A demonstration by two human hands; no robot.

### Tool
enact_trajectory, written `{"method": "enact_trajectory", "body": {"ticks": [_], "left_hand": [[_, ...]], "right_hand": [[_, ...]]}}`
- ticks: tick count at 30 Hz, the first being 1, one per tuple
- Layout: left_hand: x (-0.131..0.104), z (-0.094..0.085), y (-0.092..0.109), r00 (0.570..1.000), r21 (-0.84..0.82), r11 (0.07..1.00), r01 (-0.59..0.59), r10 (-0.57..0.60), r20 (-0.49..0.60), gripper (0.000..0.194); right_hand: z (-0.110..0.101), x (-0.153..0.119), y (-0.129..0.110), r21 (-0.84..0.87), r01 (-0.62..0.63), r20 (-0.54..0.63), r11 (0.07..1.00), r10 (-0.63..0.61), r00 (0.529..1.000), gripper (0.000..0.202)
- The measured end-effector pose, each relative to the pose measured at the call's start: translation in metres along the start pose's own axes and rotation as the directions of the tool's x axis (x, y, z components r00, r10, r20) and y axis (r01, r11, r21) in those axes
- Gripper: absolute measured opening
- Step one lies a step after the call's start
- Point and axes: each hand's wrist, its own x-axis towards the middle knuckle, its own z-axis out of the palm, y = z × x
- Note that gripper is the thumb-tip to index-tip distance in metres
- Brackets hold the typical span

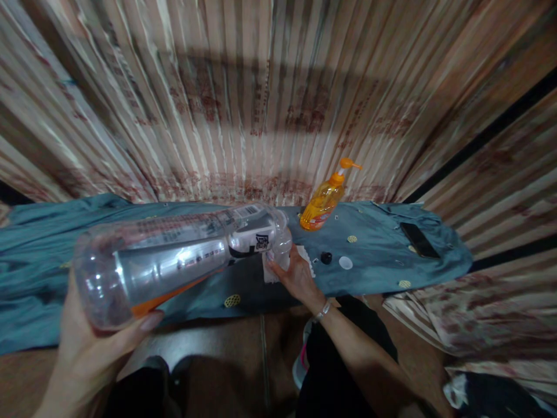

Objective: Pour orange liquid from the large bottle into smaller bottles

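In my left hand (108, 342) is a large clear plastic bottle (174, 255) with a silver and orange label. Its base is toward me and it leans over to the right. At the bottle's mouth end, my right hand (300, 276) has its thumb and fingers closed round a small clear container (284, 244), whose exact kind I cannot make out. The bottle's neck and this container overlap, so I cannot tell whether they touch. Below them, a white tissue or cloth (272, 275) lies on the teal cloth.
A pump bottle of orange liquid (319, 206) stands on the teal cloth-covered surface (369, 261). Close by lie a black cap (326, 257) and a white round lid (346, 263). Farther right lies a dark phone (420, 240). A pleated curtain (261, 104) hangs behind.
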Motion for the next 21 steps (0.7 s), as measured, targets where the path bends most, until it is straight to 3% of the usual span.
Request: {"method": "enact_trajectory", "body": {"ticks": [5, 10, 21], "left_hand": [[-0.0011, 0.0022, 0.0047, 1.0, 0.04, 0.999, -0.016, 0.016, -0.007, 0.074], [-0.003, 0.0011, 0.0032, 0.999, 0.024, 1.0, -0.005, 0.005, -0.032, 0.072], [-0.0002, -0.0038, -0.0029, 0.999, 0.01, 0.999, -0.036, 0.036, -0.016, 0.072]], "right_hand": [[0.0009, 0.0, 0.0015, -0.007, -0.01, -0.017, 1.0, 0.01, 1.0, 0.063], [-0.0003, 0.0012, 0.0004, 0.032, -0.061, -0.004, 0.998, 0.061, 0.998, 0.081], [-0.0032, 0.0028, 0.0006, -0.01, -0.023, 0.014, 1.0, 0.023, 1.0, 0.072]]}}
